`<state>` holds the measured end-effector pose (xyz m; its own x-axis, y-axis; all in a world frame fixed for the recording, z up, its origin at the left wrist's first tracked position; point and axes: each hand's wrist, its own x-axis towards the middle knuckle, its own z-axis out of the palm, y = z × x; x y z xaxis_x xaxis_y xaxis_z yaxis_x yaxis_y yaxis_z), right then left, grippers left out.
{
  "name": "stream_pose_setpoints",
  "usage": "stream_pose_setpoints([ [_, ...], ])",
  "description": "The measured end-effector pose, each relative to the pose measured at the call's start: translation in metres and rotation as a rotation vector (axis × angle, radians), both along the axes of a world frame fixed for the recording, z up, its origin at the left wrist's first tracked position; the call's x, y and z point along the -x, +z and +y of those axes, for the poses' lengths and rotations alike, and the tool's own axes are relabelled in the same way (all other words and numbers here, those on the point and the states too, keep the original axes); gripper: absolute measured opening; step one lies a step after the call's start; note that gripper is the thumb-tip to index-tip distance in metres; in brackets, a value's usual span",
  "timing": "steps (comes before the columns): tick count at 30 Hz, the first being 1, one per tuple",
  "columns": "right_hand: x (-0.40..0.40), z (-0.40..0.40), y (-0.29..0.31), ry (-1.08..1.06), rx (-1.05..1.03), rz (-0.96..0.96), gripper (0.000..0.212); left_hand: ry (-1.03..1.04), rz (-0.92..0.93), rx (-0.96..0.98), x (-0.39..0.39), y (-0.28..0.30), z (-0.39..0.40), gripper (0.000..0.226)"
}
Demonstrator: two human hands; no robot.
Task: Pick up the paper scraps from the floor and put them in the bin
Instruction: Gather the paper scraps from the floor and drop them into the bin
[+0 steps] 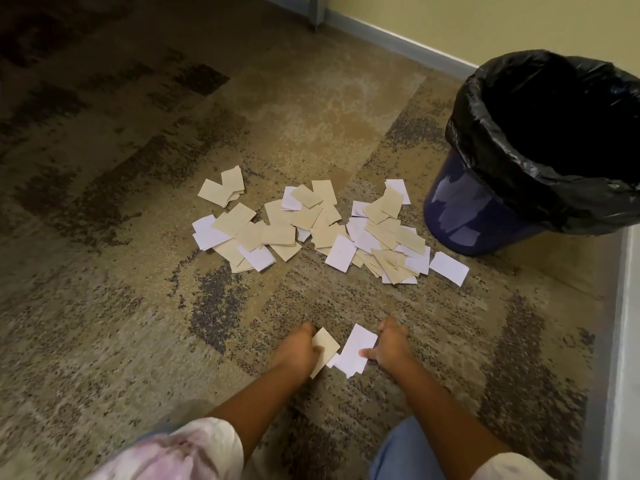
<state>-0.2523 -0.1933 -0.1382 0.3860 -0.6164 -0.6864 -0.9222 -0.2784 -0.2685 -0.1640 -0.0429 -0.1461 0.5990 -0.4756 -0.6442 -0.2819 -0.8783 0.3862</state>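
Note:
Several white and beige paper scraps [311, 226] lie scattered in a loose heap on the carpet in the middle of the head view. To their right stands a dark blue bin [485, 216] lined with a black bag, its mouth wide. Close to me, my left hand [296, 351] is shut on a beige scrap [325, 348]. My right hand [389, 346] pinches white scraps [356, 351] between thumb and fingers. Both hands are low, near the carpet, well short of the heap.
The patterned brown carpet [138, 271] spreads to the left and front. A yellow wall with a grey-blue skirting [398, 39] runs behind the bin. A pale wall edge [623, 341] rises on the right. A metal furniture leg [317, 12] stands at the back.

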Motion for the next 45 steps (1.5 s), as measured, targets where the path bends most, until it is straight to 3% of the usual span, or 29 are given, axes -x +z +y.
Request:
stream_pose_setpoints([
  [3, 0.004, -0.002, -0.005, 0.012, -0.002, -0.036, 0.063, 0.013, 0.059, -0.016, 0.002, -0.006, -0.006, 0.049],
  [7, 0.006, -0.005, -0.008, 0.002, -0.005, -0.049, 0.062, -0.099, -0.015, -0.065, 0.008, -0.013, -0.004, 0.064],
  [15, 0.004, -0.007, -0.011, -0.013, -0.019, -0.041, 0.065, -0.13, -0.082, -0.04, 0.009, -0.02, -0.002, 0.071],
  [21, 0.005, -0.007, -0.012, 0.011, -0.004, -0.047, 0.062, -0.128, -0.047, -0.083, -0.002, -0.023, -0.005, 0.057],
  [27, 0.014, -0.001, -0.011, 0.157, 0.029, -0.086, 0.043, 0.127, 0.088, 0.023, -0.01, -0.016, 0.0, 0.019],
  [32, 0.017, 0.008, -0.005, 0.21, 0.021, -0.058, 0.055, 0.184, 0.157, 0.007, -0.016, -0.008, 0.011, 0.046],
  [37, 0.014, 0.011, 0.003, 0.168, 0.067, -0.086, 0.042, 0.378, 0.208, 0.073, -0.02, 0.015, 0.015, 0.048],
  [41, 0.001, 0.006, 0.03, 0.153, 0.211, -0.274, 0.042, 0.638, 0.278, 0.276, -0.024, 0.048, -0.002, 0.044],
  [45, -0.014, -0.019, 0.089, -0.058, 0.288, -0.597, 0.027, 0.772, 0.404, 0.545, -0.04, 0.099, -0.039, 0.042],
])
